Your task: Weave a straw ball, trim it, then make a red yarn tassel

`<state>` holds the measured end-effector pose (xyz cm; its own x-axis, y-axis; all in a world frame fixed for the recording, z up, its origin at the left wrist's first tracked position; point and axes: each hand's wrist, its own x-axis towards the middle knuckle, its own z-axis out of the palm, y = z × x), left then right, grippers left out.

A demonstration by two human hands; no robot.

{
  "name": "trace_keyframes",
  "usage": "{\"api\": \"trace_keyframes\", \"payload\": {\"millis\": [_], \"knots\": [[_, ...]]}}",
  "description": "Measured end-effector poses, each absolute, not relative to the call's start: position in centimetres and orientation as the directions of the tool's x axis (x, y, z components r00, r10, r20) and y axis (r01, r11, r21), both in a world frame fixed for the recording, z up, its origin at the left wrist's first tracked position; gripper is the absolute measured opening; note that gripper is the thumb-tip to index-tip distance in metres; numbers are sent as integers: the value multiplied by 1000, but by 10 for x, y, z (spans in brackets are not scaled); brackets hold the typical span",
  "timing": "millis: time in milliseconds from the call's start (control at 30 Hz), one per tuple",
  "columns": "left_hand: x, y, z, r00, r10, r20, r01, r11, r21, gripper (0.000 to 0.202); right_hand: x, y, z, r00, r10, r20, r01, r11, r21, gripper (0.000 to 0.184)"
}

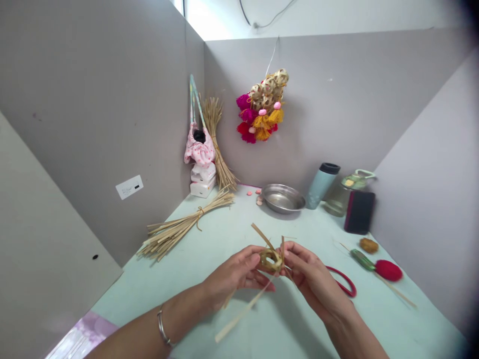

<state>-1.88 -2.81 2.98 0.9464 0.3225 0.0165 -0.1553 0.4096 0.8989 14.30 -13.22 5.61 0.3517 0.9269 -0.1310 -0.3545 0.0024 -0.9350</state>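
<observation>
Both hands meet above the pale green table, holding a small woven ring of straw strips. My left hand pinches the ring's left side, fingers closed around it. My right hand grips its right side with bent fingers. Loose strip ends stick up from the ring, and a long strip hangs down toward the table. A silver bracelet sits on my left wrist.
A tied straw bundle lies at the left; another leans in the corner beside white boxes. A metal bowl, tumbler, glass bottle, black case, red-handled scissors, a red tassel. Woven balls with tassels hang on the wall.
</observation>
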Motion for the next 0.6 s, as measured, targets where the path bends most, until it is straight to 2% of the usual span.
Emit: {"api": "trace_keyframes", "payload": {"millis": [67, 133, 200, 267, 333, 400, 500, 600], "knots": [[-20, -24, 30, 945, 327, 23, -137, 329, 934, 50, 146, -132, 53, 372, 912, -170, -428, 6, -904, 19], [-21, -19, 28, 900, 432, 64, -153, 175, 973, 51, 149, -131, 49, 383, 896, -225, -498, -4, -867, 22], [-22, -15, 25, 789, 591, 170, -189, -29, 982, 43, 150, -130, 46, 384, 880, -279, -555, -22, -832, 27], [-24, -12, 23, 664, 671, 329, -219, -247, 944, 30, 148, -130, 44, 372, 872, -319, -594, -40, -804, 30], [-26, -11, 25, 634, 617, 466, -237, -419, 877, 32, 144, -129, 43, 347, 874, -341, -615, -62, -786, 32], [-29, -14, 31, 684, 498, 533, -253, -524, 813, 48, 141, -129, 43, 311, 884, -350, -617, -92, -781, 31], [-32, -17, 39, 798, 321, 511, -287, -543, 789, 63, 136, -129, 42, 262, 900, -348, -596, -133, -792, 26], [-30, -18, 38, 884, 228, 408, -261, -482, 837, 59, 134, -127, 37, 226, 910, -346, -573, -163, -803, 22]]}}
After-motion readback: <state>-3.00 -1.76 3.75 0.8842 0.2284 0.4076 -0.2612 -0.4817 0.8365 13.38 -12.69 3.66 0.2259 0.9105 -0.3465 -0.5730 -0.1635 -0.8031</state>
